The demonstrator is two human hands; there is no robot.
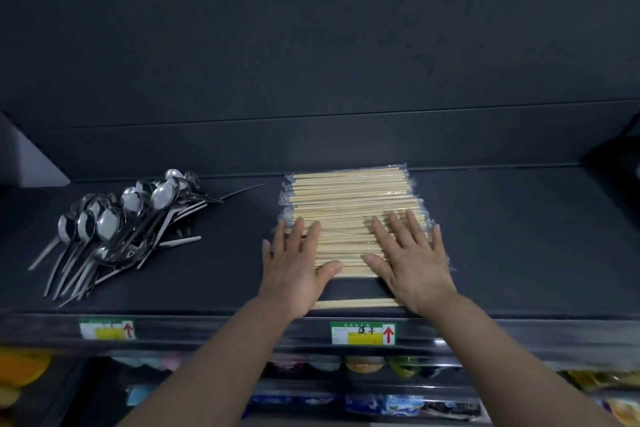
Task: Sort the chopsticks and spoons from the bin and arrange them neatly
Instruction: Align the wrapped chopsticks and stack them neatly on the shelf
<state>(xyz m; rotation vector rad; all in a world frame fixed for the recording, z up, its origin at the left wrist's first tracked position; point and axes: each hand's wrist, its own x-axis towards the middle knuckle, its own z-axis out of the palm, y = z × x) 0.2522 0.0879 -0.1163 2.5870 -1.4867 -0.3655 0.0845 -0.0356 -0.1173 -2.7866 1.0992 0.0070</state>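
Left hand, right hand, flat atop chopsticks

Pale wooden chopsticks in glossy clear plastic, shiny metal spoons, matt dark shelf.

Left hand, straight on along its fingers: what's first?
The left hand lies flat on the wrapped chopsticks; it would slide over their far rows, then likely meet the shelf's back wall.

Dark shelf bears spoons and wrapped chopsticks.
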